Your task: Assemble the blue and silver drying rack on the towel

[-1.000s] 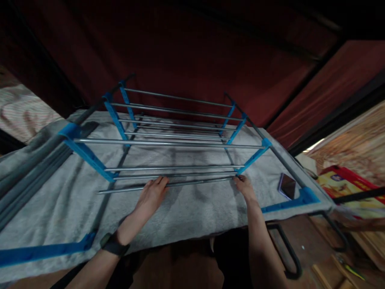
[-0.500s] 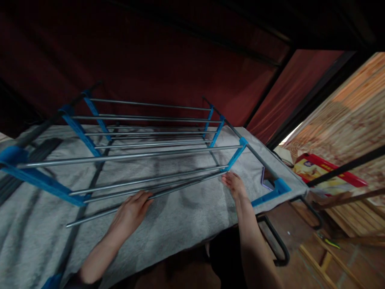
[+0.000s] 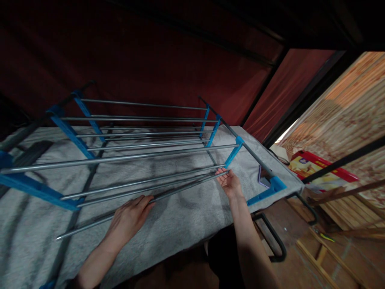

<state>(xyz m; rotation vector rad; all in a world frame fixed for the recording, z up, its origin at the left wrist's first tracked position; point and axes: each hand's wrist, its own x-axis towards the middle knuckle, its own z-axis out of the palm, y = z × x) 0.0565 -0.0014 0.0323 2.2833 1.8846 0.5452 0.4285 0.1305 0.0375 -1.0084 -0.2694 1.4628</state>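
My left hand [image 3: 134,216] is wrapped over a loose metal tube [image 3: 180,188], near its middle. The tube slants across the front of a rack of metal tubes and blue plastic brackets, its left end sticking out low over the grey blanket. Around the tube's right end are the fingers of my right hand [image 3: 230,182], fairly straight, beside the lower end of a blue bracket [image 3: 234,154]. That end appears apart from the bracket. Two fitted tubes run just behind the loose one, and a thicker-looking tube [image 3: 126,157] spans the rack above them.
The rack lies on a grey blanket [image 3: 192,224] over a bed-like surface. A blue end piece [image 3: 267,192] and a purple-edged flat object [image 3: 264,178] are at the right. Beyond are a red and yellow box [image 3: 325,170], wooden frames [image 3: 327,261] and dark red cloth [image 3: 144,52].
The loose tube's left end has come lower and further left, with my left hand still on it. My right hand's fingers have spread along the tube's right end. The view has shifted slightly.
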